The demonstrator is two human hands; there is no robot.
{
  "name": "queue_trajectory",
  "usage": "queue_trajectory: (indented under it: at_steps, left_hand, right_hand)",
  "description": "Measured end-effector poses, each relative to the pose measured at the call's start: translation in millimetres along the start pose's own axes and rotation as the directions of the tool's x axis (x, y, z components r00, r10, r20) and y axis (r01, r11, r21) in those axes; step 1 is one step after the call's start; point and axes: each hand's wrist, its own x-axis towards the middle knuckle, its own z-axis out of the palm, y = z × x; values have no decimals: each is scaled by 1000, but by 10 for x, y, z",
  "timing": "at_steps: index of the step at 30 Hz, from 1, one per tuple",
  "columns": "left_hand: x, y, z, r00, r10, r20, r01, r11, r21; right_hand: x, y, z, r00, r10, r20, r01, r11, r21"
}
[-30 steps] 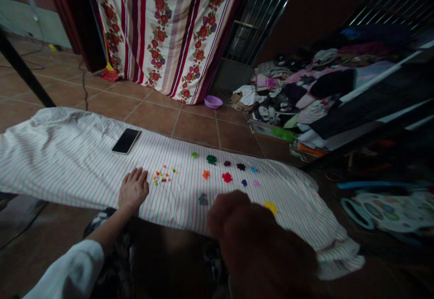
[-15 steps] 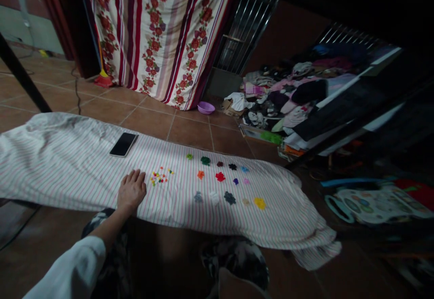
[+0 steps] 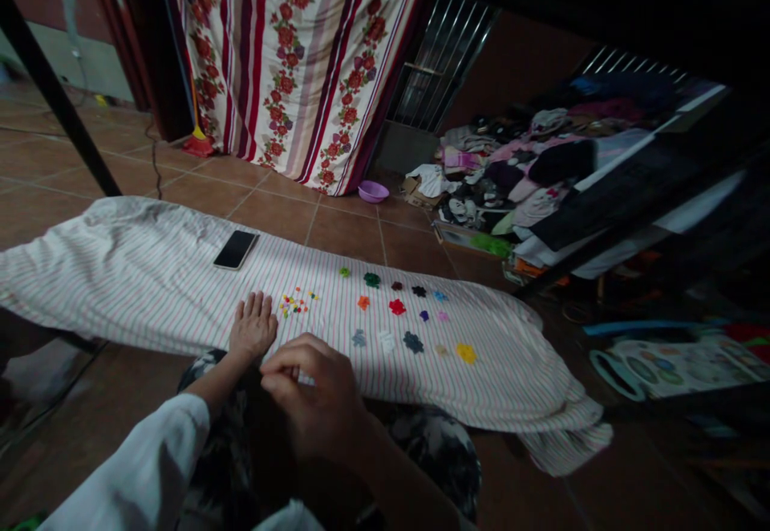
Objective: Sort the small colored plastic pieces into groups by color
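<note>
My left hand (image 3: 253, 327) lies flat on the striped cloth (image 3: 162, 274), fingers stretched out, beside a loose scatter of small mixed-colour pieces (image 3: 293, 303). In front of the cloth's near edge, my right hand (image 3: 318, 391) is raised with thumb and forefinger pinched together; whatever it holds, if anything, cannot be made out. Small piles sorted by colour sit right of the scatter, among them a red pile (image 3: 397, 306), an orange pile (image 3: 363, 302), a dark green pile (image 3: 372, 280), a dark grey pile (image 3: 413, 342) and a yellow pile (image 3: 466, 352).
A phone (image 3: 237, 250) lies on the cloth beyond my left hand. Past the cloth, a purple basin (image 3: 374, 192) stands on the tiled floor near a floral curtain (image 3: 289, 74). Heaped clothes (image 3: 511, 162) fill the back right. A dark pole (image 3: 60, 90) slants at the left.
My right hand has come into view from below, fingers pinched. My left hand stays flat beside the scattered pieces. The whole view has shifted slightly.
</note>
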Motion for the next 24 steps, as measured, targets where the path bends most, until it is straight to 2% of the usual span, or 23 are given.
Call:
queue_trajectory:
  at_steps: [2, 4, 7, 9, 14, 19, 24]
  left_hand:
    - [-4, 18, -28, 1000, 6, 18, -6, 1000, -6]
    - [-3, 33, -52, 1000, 4, 14, -4, 1000, 0]
    - [1, 49, -51, 1000, -2, -15, 2, 1000, 18]
    - [6, 51, -24, 1000, 2, -24, -1, 1000, 26]
    - [32, 20, 58, 1000, 22, -9, -22, 1000, 14]
    - [63, -18, 72, 998, 56, 30, -56, 998, 4]
    - [67, -22, 54, 997, 69, 26, -68, 997, -20]
  right_hand:
    - [33, 370, 16, 987, 148, -53, -147, 989, 37]
    - [30, 818, 5, 945, 311, -103, -311, 950, 17]
    - [-32, 1398, -24, 904, 402, -144, -423, 887, -185]
    - [-62, 1641, -24, 887, 430, -165, -461, 843, -279]
    - [60, 1905, 50, 907, 390, -159, -420, 809, -410]
    - [277, 2060, 89, 876, 432, -212, -479, 739, -473]
    - [446, 2149, 64, 868, 446, -219, -489, 689, -534]
